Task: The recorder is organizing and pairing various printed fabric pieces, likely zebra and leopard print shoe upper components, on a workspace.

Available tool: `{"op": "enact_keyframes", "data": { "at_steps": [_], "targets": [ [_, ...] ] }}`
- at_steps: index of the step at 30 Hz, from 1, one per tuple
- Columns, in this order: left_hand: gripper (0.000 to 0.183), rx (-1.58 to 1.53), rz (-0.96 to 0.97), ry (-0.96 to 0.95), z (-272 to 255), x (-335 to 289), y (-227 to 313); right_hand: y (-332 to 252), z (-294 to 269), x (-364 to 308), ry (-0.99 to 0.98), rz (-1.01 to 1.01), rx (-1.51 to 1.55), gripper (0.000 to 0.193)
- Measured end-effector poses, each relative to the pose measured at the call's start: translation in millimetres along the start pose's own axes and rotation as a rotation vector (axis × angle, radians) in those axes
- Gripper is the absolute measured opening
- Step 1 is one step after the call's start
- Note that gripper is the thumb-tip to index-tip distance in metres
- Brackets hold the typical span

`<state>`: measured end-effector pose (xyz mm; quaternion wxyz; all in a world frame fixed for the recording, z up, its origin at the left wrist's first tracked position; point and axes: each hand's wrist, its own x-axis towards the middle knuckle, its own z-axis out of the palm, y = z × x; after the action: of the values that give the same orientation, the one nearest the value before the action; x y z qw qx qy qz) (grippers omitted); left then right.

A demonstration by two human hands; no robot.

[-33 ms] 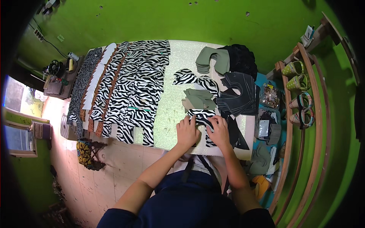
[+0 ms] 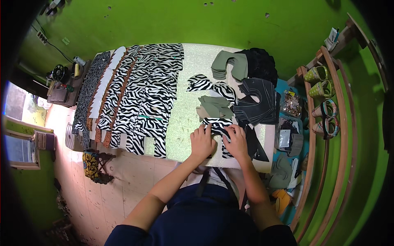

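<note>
A curved zebra-print fabric piece (image 2: 218, 122) lies near the table's front edge, and both my hands rest on it. My left hand (image 2: 202, 143) presses its left side with bent, parted fingers, palm down. On the right side, the fingers of my right hand (image 2: 235, 142) are apart and press down too. The fingers partly hide the piece. Just beyond it is a loose pile of grey-green cut pieces (image 2: 214, 107). Farther off lie a zebra-print piece (image 2: 199, 83) and another zebra piece (image 2: 224, 90).
Overlapping rows of zebra-print cut pieces (image 2: 154, 107) cover the table's left part. At the right are stacked black pieces (image 2: 256, 106) and curved grey-green pieces (image 2: 239, 64). Tubs of small parts (image 2: 292, 102) stand beside the table, near a wooden rack (image 2: 314, 135) holding sandals (image 2: 319, 90).
</note>
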<state>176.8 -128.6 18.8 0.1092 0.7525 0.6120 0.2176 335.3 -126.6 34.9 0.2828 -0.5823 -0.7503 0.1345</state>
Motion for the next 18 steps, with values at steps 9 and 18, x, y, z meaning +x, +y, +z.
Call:
{"op": "enact_keyframes", "data": {
  "at_steps": [9, 18],
  "targets": [
    [0.058, -0.199, -0.030, -0.047, -23, 12, -2, -9, -8, 16, 0.101, -0.163, -0.107, 0.029],
    [0.055, -0.351, -0.183, -0.106, -71, 22, -23, -39, -9, 49, 0.034, -0.123, 0.102, 0.024]
  ]
}}
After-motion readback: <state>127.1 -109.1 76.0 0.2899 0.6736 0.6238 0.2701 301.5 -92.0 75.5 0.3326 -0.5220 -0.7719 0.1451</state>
